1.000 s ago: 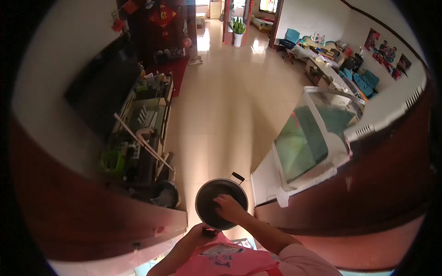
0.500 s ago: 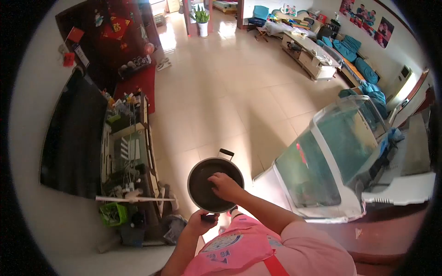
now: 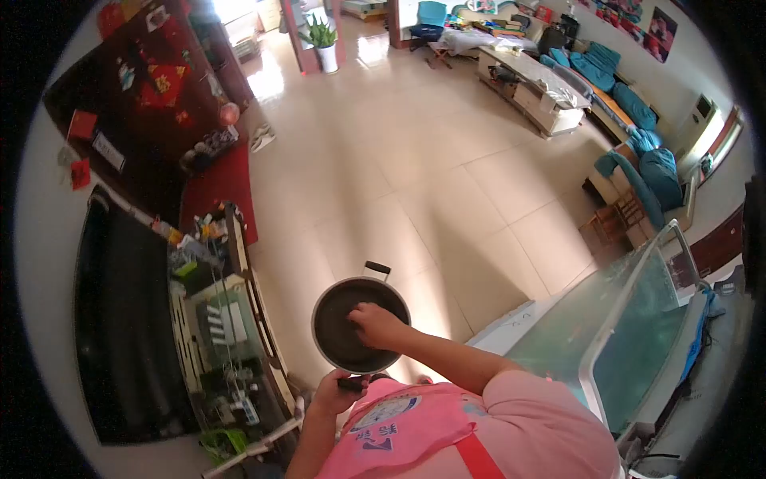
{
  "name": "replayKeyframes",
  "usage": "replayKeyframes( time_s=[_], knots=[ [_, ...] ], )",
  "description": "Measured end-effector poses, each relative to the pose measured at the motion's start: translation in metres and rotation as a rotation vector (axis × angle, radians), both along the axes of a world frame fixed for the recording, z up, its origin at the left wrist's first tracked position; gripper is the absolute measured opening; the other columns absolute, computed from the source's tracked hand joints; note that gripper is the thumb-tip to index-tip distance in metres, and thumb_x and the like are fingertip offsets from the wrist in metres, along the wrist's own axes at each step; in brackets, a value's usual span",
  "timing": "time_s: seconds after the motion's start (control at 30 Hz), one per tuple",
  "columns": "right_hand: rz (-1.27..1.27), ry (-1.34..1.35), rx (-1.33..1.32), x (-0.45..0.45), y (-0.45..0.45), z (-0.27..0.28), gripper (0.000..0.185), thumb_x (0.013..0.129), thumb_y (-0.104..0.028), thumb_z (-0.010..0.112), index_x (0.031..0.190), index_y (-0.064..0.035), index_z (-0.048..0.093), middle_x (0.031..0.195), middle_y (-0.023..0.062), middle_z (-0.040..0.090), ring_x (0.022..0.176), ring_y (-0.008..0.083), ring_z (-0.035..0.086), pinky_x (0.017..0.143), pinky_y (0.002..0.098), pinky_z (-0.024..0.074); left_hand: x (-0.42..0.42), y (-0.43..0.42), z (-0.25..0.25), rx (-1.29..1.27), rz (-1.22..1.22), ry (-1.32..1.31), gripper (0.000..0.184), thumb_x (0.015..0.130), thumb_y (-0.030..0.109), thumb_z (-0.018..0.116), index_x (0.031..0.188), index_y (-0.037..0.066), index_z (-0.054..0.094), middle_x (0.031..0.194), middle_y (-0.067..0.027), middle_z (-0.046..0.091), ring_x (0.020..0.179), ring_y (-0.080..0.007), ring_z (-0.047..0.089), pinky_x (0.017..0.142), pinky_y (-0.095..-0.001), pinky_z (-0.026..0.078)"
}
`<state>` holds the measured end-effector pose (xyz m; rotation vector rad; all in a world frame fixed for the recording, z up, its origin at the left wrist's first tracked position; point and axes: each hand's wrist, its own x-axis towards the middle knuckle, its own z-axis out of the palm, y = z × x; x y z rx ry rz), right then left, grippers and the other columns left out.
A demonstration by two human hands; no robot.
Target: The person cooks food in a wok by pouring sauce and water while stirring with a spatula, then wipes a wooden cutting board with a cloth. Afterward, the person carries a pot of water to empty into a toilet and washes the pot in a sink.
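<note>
A dark-coated two-handled pot (image 3: 331, 323) with a pale rim is held in front of my body at waist height, its open top facing up. My left hand (image 3: 333, 394) grips its near black handle (image 3: 351, 385). The opposite handle (image 3: 378, 267) points away from me, untouched. Inside the pot is my right hand (image 3: 379, 326), fingers bent and drawn together over the dark inner bottom. Whatever those fingers hold, if anything, is too small or hidden to make out. A pink apron (image 3: 399, 423) covers my front just below the pot.
A cluttered cabinet (image 3: 259, 319) and a large dark television (image 3: 128, 319) are on the left. To the right stands a glass-sided freezer case (image 3: 550, 343). Ahead are a tiled floor (image 3: 383, 144), a potted plant (image 3: 325, 48), a low table (image 3: 531, 88) and a sofa (image 3: 630, 104).
The view has turned and shifted, so the freezer case sits lower right and wooden chairs show behind it. My hands keep their places at the pot; the right hand shifted slightly inside.
</note>
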<state>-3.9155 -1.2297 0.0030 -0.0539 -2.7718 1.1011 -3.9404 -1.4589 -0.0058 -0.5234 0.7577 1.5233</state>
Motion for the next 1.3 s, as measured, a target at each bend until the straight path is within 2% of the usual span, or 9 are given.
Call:
replayKeyframes(
  time_s=[0.1,0.17,0.27,0.37,0.47,0.63,0.77,1.1,1.3],
  knots=[
    [-0.137,-0.054,0.032,-0.041,0.063,0.001,0.032,0.075,-0.010,0.065,0.106,-0.0047,0.062,0.104,0.0160,0.058,0.100,0.0354,0.056,0.088,0.0431,0.0477,-0.075,0.063,-0.011,-0.056,-0.253,0.167,0.037,0.090,0.021,0.042,0.106,-0.008,0.058,0.094,-0.0184,0.062,0.084,-0.0271,0.060,0.078,-0.0385,0.051],
    [-0.224,-0.053,0.008,-0.064,0.118,-0.003,0.034,0.074,-0.011,0.066,0.107,-0.0045,0.063,0.106,0.0170,0.059,0.101,0.0361,0.056,0.089,0.0438,0.0475,-0.125,0.128,-0.003,0.042,-0.314,0.031,0.034,0.088,0.020,0.046,0.104,-0.007,0.059,0.093,-0.0164,0.062,0.085,-0.0267,0.061,0.077,-0.0383,0.051],
    [-0.396,-0.103,0.036,-0.082,0.195,-0.006,0.036,0.073,-0.012,0.068,0.108,-0.0044,0.063,0.109,0.0182,0.059,0.104,0.0372,0.056,0.091,0.0442,0.0468,-0.174,0.218,0.013,-0.017,-0.535,0.223,0.031,0.085,0.017,0.052,0.103,-0.007,0.059,0.094,-0.0160,0.063,0.084,-0.0259,0.061,0.075,-0.0379,0.052],
    [-0.565,-0.098,0.022,-0.083,0.261,0.024,0.037,0.073,-0.013,0.069,0.109,-0.0042,0.063,0.112,0.0199,0.059,0.107,0.0374,0.055,0.094,0.0432,0.0453,-0.212,0.305,0.005,-0.055,-0.658,0.141,0.033,0.087,0.020,0.055,0.103,-0.010,0.057,0.093,-0.0187,0.063,0.081,-0.0241,0.061,0.071,-0.0345,0.052],
    [-0.685,-0.046,0.008,-0.074,0.336,0.028,0.037,0.073,-0.011,0.069,0.109,-0.0037,0.063,0.112,0.0205,0.059,0.106,0.0376,0.055,0.095,0.0431,0.0450,-0.230,0.408,0.008,-0.061,-0.749,0.046,0.030,0.092,0.018,0.050,0.105,-0.007,0.059,0.097,-0.0191,0.064,0.089,-0.0287,0.063,0.082,-0.0399,0.055],
    [-0.774,-0.099,-0.005,-0.040,0.490,0.017,0.037,0.072,-0.011,0.070,0.108,-0.0028,0.063,0.114,0.0221,0.058,0.108,0.0382,0.055,0.096,0.0437,0.0442,-0.206,0.581,0.030,0.002,-0.900,0.061,0.028,0.089,0.016,0.053,0.104,-0.006,0.060,0.093,-0.0192,0.063,0.079,-0.0223,0.061,0.069,-0.0334,0.051],
    [-0.840,-0.015,0.036,-0.007,0.596,0.032,0.039,0.071,-0.009,0.071,0.108,-0.0023,0.063,0.114,0.0225,0.058,0.108,0.0382,0.055,0.095,0.0435,0.0448,-0.178,0.714,0.060,-0.016,-0.997,0.069,0.026,0.087,0.014,0.053,0.102,-0.006,0.060,0.090,-0.0183,0.064,0.079,-0.0207,0.061,0.070,-0.0337,0.053],
    [-1.124,-0.071,0.077,0.087,0.849,0.021,0.036,0.074,-0.009,0.069,0.109,-0.0015,0.061,0.116,0.0206,0.056,0.112,0.0392,0.052,0.098,0.0460,0.0420,-0.116,1.031,0.009,-0.057,-1.258,0.101,0.017,0.082,0.015,0.054,0.091,0.000,0.056,0.082,-0.0114,0.060,0.075,-0.0201,0.060,0.064,-0.0306,0.049],
    [-1.417,-0.157,-0.015,0.167,0.988,0.023,0.037,0.072,-0.007,0.069,0.108,-0.0017,0.062,0.117,0.0193,0.058,0.112,0.0384,0.053,0.098,0.0450,0.0425,-0.032,1.228,-0.027,-0.089,-1.484,0.144,0.019,0.085,0.019,0.052,0.093,0.002,0.057,0.081,-0.0124,0.063,0.073,-0.0218,0.062,0.066,-0.0376,0.051]
  ],
)
